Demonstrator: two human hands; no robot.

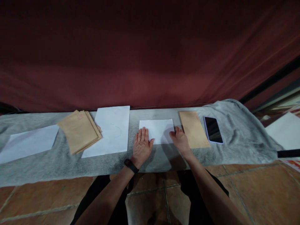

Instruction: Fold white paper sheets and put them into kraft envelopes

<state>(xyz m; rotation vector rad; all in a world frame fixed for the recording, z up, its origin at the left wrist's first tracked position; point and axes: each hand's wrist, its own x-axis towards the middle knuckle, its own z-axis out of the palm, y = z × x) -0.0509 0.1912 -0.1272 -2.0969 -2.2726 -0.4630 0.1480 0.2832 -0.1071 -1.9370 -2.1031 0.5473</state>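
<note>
A folded white sheet of paper (157, 128) lies on the grey cloth (70, 162) in front of me. My left hand (141, 145) lies flat and open on the sheet's left lower corner, fingers together and stretched out. My right hand (179, 139) rests on the sheet's right lower edge with its fingers curled down onto the paper. A single brown envelope (193, 128) lies just right of my right hand. I wear a black band on my left wrist.
A dark phone (213, 129) lies right of the envelope. Left of me are a larger white sheet (110, 131), a stack of brown envelopes (79, 130) and another white sheet (28, 143). A red curtain hangs behind. Tiled floor lies below.
</note>
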